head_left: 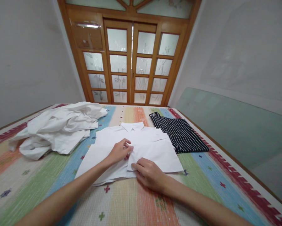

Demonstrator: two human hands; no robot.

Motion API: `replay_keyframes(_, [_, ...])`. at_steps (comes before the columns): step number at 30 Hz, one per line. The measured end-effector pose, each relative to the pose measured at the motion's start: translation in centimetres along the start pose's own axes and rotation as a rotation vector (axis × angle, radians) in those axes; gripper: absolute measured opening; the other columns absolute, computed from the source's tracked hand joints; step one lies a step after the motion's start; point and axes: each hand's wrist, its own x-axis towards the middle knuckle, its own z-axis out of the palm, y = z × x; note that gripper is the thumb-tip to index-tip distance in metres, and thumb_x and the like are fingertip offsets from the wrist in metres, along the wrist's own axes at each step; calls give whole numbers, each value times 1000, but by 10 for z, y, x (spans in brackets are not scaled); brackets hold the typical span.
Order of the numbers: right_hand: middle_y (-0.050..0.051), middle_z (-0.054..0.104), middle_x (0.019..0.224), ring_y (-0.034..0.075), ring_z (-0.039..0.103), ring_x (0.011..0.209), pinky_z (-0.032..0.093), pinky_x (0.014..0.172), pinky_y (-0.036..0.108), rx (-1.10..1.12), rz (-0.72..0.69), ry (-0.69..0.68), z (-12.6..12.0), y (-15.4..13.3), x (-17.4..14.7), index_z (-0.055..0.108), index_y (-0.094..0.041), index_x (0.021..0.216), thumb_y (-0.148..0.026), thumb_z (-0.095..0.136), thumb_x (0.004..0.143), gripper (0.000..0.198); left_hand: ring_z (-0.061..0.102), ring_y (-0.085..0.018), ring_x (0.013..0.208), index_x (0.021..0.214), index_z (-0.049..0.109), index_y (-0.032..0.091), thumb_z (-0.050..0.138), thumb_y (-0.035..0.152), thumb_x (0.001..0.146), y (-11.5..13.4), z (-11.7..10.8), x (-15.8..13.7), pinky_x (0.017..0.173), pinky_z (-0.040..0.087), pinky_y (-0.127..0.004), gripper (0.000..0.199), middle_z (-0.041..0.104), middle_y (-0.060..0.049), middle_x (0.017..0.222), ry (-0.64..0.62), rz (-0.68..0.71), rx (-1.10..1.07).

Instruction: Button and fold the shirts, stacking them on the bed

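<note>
A white collared shirt point(152, 141) lies spread out in front of me, its collar pointing away and its front edges meeting near the middle. My left hand point(120, 150) is on the shirt's centre, with the fingers curled and pinched at the front edge of the cloth. Lower down, my right hand point(147, 172) grips the bottom corner of the shirt's right front panel between thumb and fingers. That panel overlaps the left one slightly. The shirt's back layer shows below the left panel's hem.
To the left lies a crumpled pile of white clothing point(60, 125). A folded black garment with white stripes point(180, 131) rests right of the shirt, partly touching it. A striped, multicoloured cloth point(122, 204) covers the surface. Walls flank both sides; wooden glazed doors point(131, 62) stand beyond.
</note>
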Motion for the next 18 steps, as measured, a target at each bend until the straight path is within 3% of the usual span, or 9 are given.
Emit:
replay_keyframes(4, [4,56,78,18,49,72,36,63,28,-50,-20,13,0,1,-1,58,-18,81,-8,54,85,12,56,-10,42,91,58,18,62,23,75,8,3,24,38,42,-20,17,60,5,61,-67,-56,15])
replay_keyframes(8, [4,54,76,18,46,70,33,63,29,-96,-77,49,-2,0,-5,54,-19,74,-8,52,85,16,53,-10,39,81,64,18,55,11,70,14,3,30,41,42,-20,16,55,7,49,-83,-54,87])
replay_keyframes(14, [4,54,73,18,42,66,29,61,31,-124,-130,70,-5,2,-13,52,-20,73,-7,47,87,19,54,-10,42,94,69,14,51,15,72,10,-2,21,45,44,-21,28,57,5,48,-54,-85,-49])
replay_keyframes(18, [4,54,71,18,41,64,27,58,32,-132,-190,31,-11,1,-15,54,-19,75,-7,45,88,20,54,-12,44,99,71,12,54,21,75,7,-7,15,47,45,-24,31,60,3,52,-107,-78,23])
